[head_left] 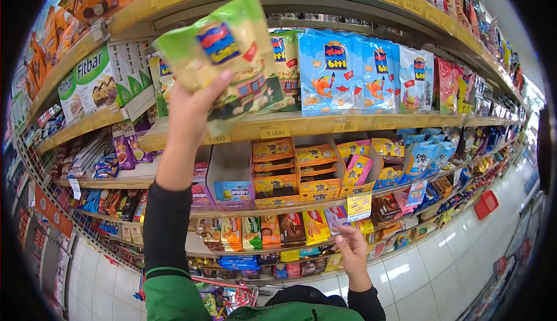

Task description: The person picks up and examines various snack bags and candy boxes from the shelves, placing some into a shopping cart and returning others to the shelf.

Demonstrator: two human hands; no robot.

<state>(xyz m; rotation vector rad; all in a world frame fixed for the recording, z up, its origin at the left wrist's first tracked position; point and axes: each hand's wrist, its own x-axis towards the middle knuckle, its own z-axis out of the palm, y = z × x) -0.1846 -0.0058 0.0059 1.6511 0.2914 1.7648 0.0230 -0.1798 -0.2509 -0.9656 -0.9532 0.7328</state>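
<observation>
My left hand [194, 103] is raised in front of the upper shelf, closed on a green and cream snack bag [246, 62] with a blue and red logo. The bag is tilted, and my thumb lies across its front. Behind it, similar green bags [288, 68] stand on the shelf, beside blue snack bags [329, 71] with an orange character. Lower down, in front of the bottom shelves, my right hand [352, 248] has its fingers loosely bent and apart, with nothing visible in it. A yellow price card [359, 206] hangs just above that hand.
Yellow price strips [274, 131] run along the shelf edges. Open boxes of wrapped snacks [272, 164] fill the shelf below. Fitbar boxes [87, 86] stand at left. Packets [229, 300] lie near my body at the bottom. A red basket [486, 205] is on the tiled floor at right.
</observation>
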